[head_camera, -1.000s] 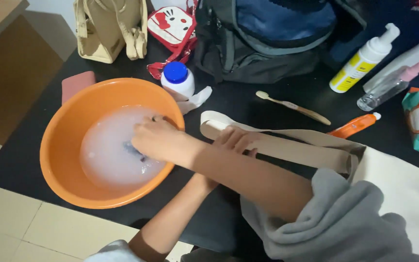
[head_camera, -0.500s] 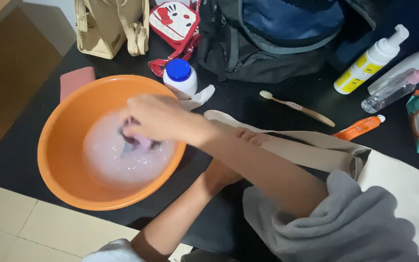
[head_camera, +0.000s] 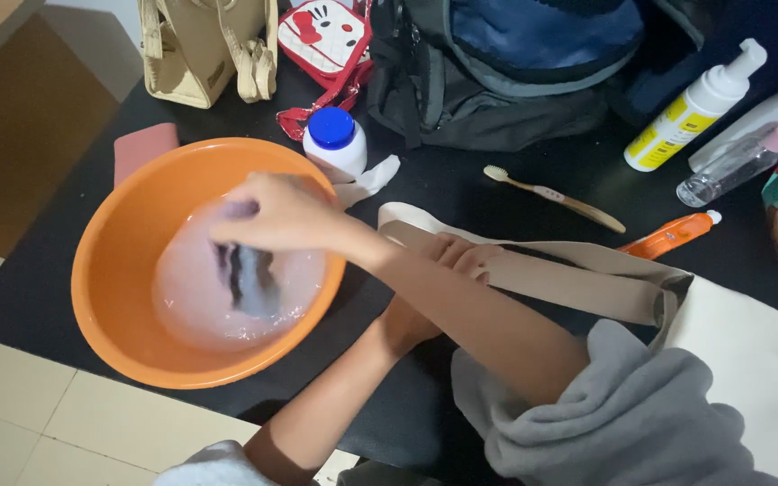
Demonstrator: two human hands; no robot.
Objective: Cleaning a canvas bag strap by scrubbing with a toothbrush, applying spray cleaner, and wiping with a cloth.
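Observation:
An orange basin (head_camera: 105,297) of cloudy, soapy water stands on the black table (head_camera: 515,171) at the left. My right hand (head_camera: 274,212) is above the water, shut on a wet dark-and-pink cloth (head_camera: 249,274) that hangs down into the basin. My right arm, in a pushed-up grey sleeve, crosses over my left arm. My left hand (head_camera: 461,256) rests with bent fingers on the beige strap (head_camera: 578,283) of a cream tote bag (head_camera: 767,351) lying at the right.
Behind the basin are a white bottle with a blue cap (head_camera: 333,144), a pink sponge (head_camera: 143,144), a beige bag (head_camera: 200,45), a red-white pouch (head_camera: 326,40) and a dark backpack (head_camera: 497,72). A toothbrush (head_camera: 556,198), orange tube (head_camera: 668,236), pump bottle (head_camera: 695,108) and clear spray bottle (head_camera: 731,162) lie right.
My right hand has risen out of the water with the cloth, which now hangs dripping over the basin. My left hand stays on the strap.

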